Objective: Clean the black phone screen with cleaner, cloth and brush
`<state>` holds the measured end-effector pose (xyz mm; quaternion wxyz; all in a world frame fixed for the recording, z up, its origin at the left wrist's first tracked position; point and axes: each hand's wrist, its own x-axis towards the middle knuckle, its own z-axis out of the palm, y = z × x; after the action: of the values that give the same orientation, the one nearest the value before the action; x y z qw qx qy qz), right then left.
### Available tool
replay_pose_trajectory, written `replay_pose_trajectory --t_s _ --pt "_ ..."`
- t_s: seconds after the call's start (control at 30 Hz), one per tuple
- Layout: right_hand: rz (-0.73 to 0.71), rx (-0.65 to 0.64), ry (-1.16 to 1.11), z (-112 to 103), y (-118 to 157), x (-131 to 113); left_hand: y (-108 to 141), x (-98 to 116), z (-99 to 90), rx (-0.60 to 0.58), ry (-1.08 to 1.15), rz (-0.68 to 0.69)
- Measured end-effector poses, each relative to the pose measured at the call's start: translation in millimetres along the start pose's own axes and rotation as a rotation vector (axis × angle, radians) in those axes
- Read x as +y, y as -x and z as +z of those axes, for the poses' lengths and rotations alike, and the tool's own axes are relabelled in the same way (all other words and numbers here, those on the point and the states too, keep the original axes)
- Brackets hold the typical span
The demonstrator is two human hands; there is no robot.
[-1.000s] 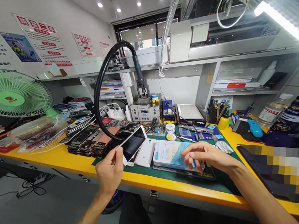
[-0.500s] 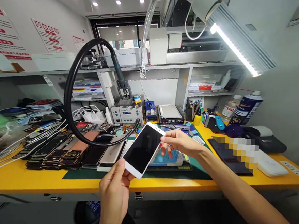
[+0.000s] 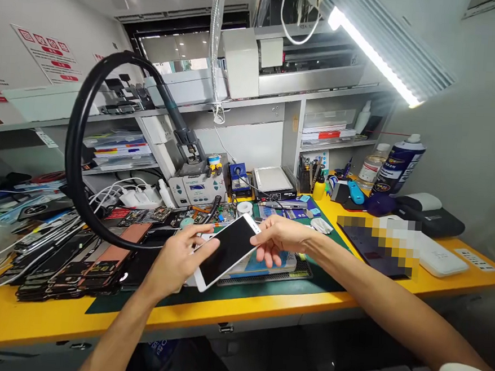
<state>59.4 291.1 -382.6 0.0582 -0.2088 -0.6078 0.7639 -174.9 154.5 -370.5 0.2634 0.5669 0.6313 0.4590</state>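
Observation:
A white phone (image 3: 231,249) with a dark screen is held tilted above the green mat, its screen facing up. My left hand (image 3: 183,254) grips its left long edge, thumb over the front near the lower part; the fingers behind are partly hidden. At the upper right corner, my right hand (image 3: 275,238) pinches the phone between thumb and index finger, the other fingers loosely curled below. Under the phone lies a blue and white packet (image 3: 282,265) on the mat. Stacks of phone parts (image 3: 93,259) are to the left of my left hand.
A black hose (image 3: 74,151) loops over the left side, joined to a grey station (image 3: 199,188). Behind the phone stands a flat device (image 3: 273,180). At the right are a dark tablet-like panel (image 3: 368,250), a white case (image 3: 433,258) and a spray can (image 3: 397,167). A lamp (image 3: 388,48) hangs above.
The view has shifted right. My left hand has moved from the phone's lower corner up along its left edge, and the phone is tilted further over. My right hand still holds the upper corner.

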Motion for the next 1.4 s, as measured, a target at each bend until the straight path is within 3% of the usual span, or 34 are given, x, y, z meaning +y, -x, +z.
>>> replay_pose_trajectory --t_s 0.13,0.2,0.33,0.53,0.7,0.77,1.0,1.23,1.4 --pt "0.059 0.048 -0.042 5.1 -9.1 11.7 -24.9 23.2 9.3 -0.252 -0.557 0.324" --pt "0.074 0.071 -0.027 5.3 -6.4 11.7 -32.5 30.0 17.3 -0.335 -0.685 0.387" --pt "0.092 0.178 0.096 -8.1 9.8 2.9 -45.3 29.2 28.4 -0.473 -0.67 0.416" --pt "-0.138 0.761 0.278 -60.3 34.3 -15.0 -62.5 10.7 35.5 -0.611 -0.65 0.418" --pt "-0.171 0.982 0.411 -92.5 54.4 -23.4 -65.8 1.5 40.3 -0.619 -0.61 0.465" --pt "-0.117 0.995 0.501 -99.5 62.8 -23.8 -64.8 -2.2 41.9 -0.609 -0.595 0.486" --pt "0.12 0.865 0.785 -116.7 78.7 -14.9 -65.3 -28.5 46.2 -0.491 -0.616 0.66" --pt "0.232 0.745 0.948 -101.2 59.9 -13.2 -63.2 -42.5 48.7 -0.467 -0.606 0.729" --pt "0.284 0.796 1.022 -100.1 57.6 -14.5 -61.6 -48.2 51.0 -0.457 -0.604 0.746"
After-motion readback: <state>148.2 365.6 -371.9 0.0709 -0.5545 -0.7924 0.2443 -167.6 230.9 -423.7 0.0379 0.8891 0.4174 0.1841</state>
